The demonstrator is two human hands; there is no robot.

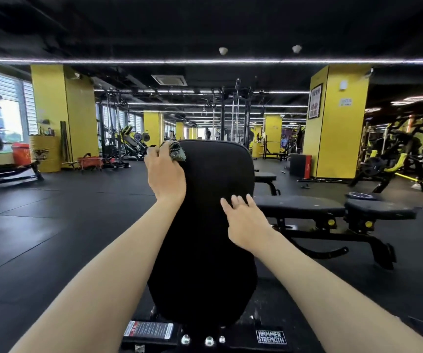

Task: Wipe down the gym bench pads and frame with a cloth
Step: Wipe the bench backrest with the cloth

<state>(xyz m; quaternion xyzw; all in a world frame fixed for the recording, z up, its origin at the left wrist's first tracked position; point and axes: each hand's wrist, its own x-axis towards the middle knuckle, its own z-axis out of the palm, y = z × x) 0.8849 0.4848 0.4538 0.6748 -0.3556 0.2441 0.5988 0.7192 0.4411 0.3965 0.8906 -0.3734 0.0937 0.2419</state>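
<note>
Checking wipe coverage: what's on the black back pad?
Left hand holds a bunched cloth on the back pad, upper left; right hand rests open on its right side. Surface beneath both is hidden.

Two limbs are visible. The left forearm (108, 271) enters the view at 7 o'clock and the right forearm (332, 289) at 5 o'clock. Both are bare from frame edge to wrist, and each tapers toward a narrow wrist. The left hand (165, 174) and right hand (247, 225) are bare. The right-hand fingers (251, 201) are slender.
</note>
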